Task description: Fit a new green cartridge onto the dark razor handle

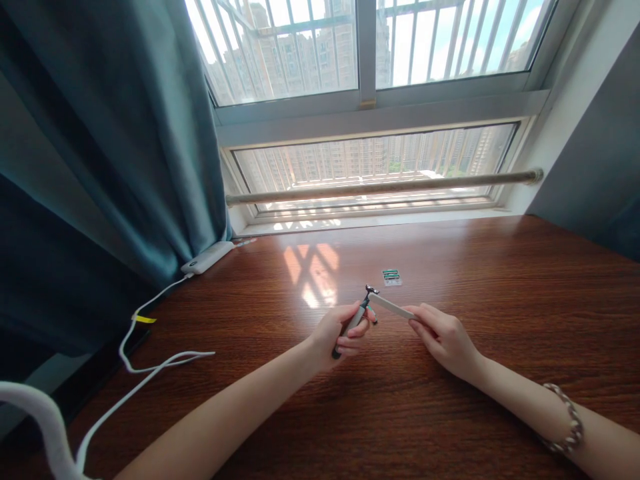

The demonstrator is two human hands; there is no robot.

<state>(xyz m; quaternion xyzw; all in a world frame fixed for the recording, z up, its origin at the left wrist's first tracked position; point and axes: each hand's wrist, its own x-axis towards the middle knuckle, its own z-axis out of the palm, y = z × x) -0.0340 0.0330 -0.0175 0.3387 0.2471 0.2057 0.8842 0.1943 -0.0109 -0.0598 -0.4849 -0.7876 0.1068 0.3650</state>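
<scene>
My left hand point(337, 331) is closed around the grey handle of a razor point(356, 319), whose bare head end points up and away from me. My right hand point(443, 337) pinches one end of a thin pale strip point(393, 306), and the strip's far end touches the razor's head. Both hands hover just above the wooden table point(450, 267). A small green blade cartridge pack point(391, 277) lies flat on the table a little beyond the hands.
A white power bank point(207, 257) lies at the table's back left by the teal curtain point(110, 153), with a white cable point(150, 363) trailing toward me. A window with a rod point(380, 187) runs along the table's far edge. A beaded bracelet point(570, 420) circles my right wrist.
</scene>
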